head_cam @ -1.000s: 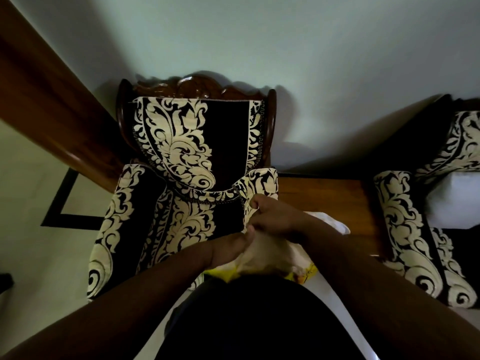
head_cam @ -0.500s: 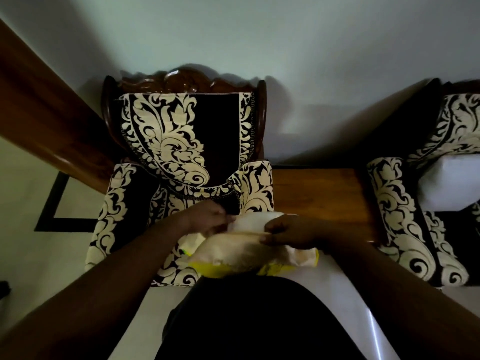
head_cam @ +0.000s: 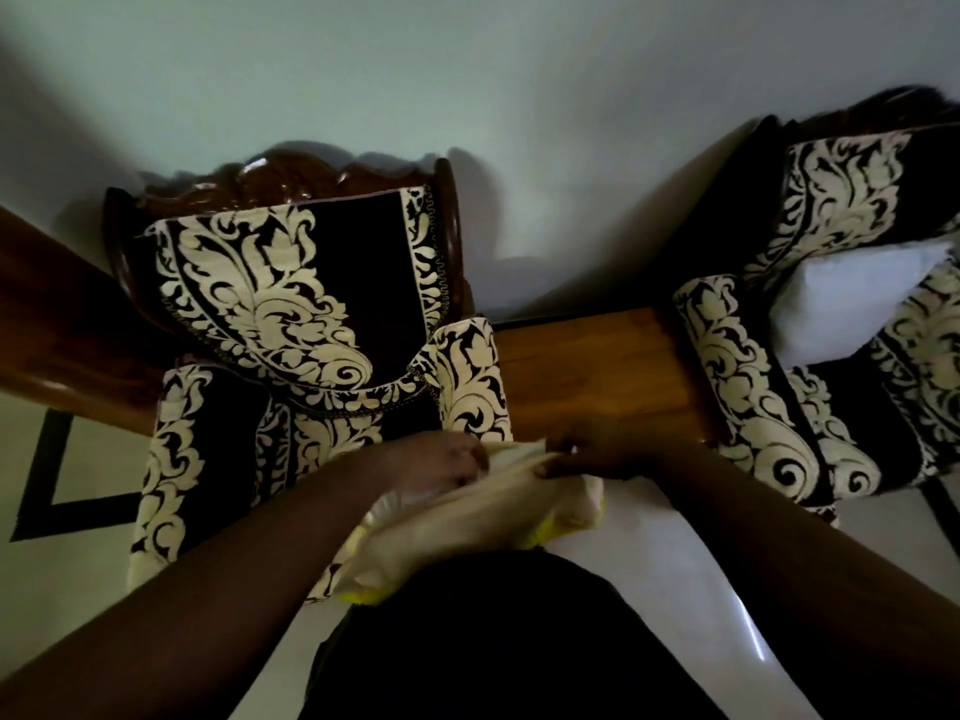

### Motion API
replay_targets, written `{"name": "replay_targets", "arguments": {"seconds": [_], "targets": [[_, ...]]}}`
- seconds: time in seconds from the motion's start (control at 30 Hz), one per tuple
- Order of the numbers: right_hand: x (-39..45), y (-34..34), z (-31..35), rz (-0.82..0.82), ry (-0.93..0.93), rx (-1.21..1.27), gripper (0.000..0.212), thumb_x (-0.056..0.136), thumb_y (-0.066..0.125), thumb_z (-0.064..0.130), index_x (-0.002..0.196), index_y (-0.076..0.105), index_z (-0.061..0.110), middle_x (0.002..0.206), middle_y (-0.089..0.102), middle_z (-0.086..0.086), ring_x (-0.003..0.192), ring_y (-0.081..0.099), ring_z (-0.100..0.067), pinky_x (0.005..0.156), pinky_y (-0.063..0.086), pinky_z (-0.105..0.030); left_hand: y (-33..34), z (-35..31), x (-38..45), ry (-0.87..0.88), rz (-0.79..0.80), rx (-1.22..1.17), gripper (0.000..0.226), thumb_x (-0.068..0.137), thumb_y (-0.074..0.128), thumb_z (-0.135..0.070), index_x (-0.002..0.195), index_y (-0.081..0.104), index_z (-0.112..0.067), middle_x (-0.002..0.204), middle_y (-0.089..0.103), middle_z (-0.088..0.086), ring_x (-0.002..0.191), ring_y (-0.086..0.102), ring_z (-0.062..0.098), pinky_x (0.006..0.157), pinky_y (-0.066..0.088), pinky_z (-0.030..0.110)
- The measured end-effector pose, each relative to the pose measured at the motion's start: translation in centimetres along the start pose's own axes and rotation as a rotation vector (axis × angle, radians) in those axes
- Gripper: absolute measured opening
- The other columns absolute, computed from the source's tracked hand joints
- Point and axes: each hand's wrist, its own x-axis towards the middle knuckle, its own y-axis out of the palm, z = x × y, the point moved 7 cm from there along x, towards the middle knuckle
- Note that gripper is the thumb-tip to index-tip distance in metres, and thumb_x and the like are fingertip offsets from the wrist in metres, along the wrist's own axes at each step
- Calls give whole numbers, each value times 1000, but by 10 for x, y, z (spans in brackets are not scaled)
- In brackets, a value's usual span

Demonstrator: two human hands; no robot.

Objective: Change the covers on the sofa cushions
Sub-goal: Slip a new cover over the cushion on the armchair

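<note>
Just below the middle of the frame, both hands work on a soft cream-coloured cushion with a bright yellow edge, which is held against the person's dark-clothed body at the lower centre. The left hand grips the cushion's upper left part, its fingers curled into the pale fabric. The right hand pinches a fold of the same cream fabric along the cushion's top edge, thumb and fingers closed on it. The two hands lie near each other, with a strip of the fabric stretched between them.

Behind the hands, in the centre left of the frame, stands a carved dark-wood armchair upholstered in black fabric with a cream floral scroll pattern; the cushion's left end overlaps the front of its seat in the picture. To the right of the armchair, a brown wooden surface runs between it and a second black-and-cream patterned seat at the right edge. On that second seat rests a plain white uncovered cushion, leaning against the patterned backrest. A pale wall fills the upper part of the frame, and a light tiled floor with a black inlaid line shows at the lower left.
</note>
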Motion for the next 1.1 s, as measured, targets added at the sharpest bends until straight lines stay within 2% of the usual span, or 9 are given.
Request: {"name": "replay_targets", "arguments": {"seconds": [0.2,0.27,0.33,0.43,0.6,0.7,0.8,0.97,1.1], "targets": [[20,-6,19,-105,-131,34,33,92,57,65,87,70,35,103,67,2,93,62,-14,84,55,-42,-2,-39,42,257,-172,392,51,99,56,-23,148,45,-29,152,41,0,132,49,20,107,43,32],[11,-10,14,-60,-123,-25,37,96,57,55,86,71,23,93,66,-3,83,60,-13,74,51,-34,18,-36,39,258,-119,310,50,103,52,-22,151,41,-30,144,52,-1,122,53,12,102,44,29],[5,-11,1,-15,-68,-73,36,97,56,56,76,62,27,79,58,4,72,52,-7,64,41,-26,40,-26,42,169,20,333,30,105,47,-17,123,65,-33,115,68,-8,98,59,5,87,44,29],[4,-11,-10,-56,-2,-138,38,97,55,58,69,48,34,74,50,11,68,46,-4,64,37,-25,49,-24,49,107,122,259,33,103,45,-11,89,67,-32,79,61,-21,69,50,-8,77,43,28],[34,-13,6,-230,12,163,55,95,53,62,95,72,10,89,68,-10,79,61,-19,69,46,-30,27,-34,56,119,-115,68,25,109,39,-23,114,63,-27,101,70,-9,87,67,2,76,53,15],[28,-7,-5,-16,25,25,51,99,47,60,108,68,14,102,61,1,97,56,-16,81,45,-25,33,-18,55,69,-12,-58,39,105,45,-10,139,55,-28,131,61,-7,122,58,10,93,45,18],[12,2,-25,163,20,-121,46,99,53,55,95,67,12,82,52,7,75,48,-8,65,36,-22,48,-7,60,-20,129,47,33,99,54,-9,128,64,-21,119,61,-6,114,60,17,94,45,29],[23,2,4,98,-83,330,31,95,68,40,82,63,13,70,55,8,60,49,1,59,42,-16,49,-39,70,-119,257,546,41,103,47,-9,143,44,-3,142,50,20,128,52,37,95,46,36],[21,35,-14,369,180,1,65,90,58,66,125,65,11,119,67,-8,108,63,-20,96,49,-33,64,-50,82,1,235,669,40,106,44,-31,140,55,-14,146,52,13,131,50,33,96,42,35]]}}
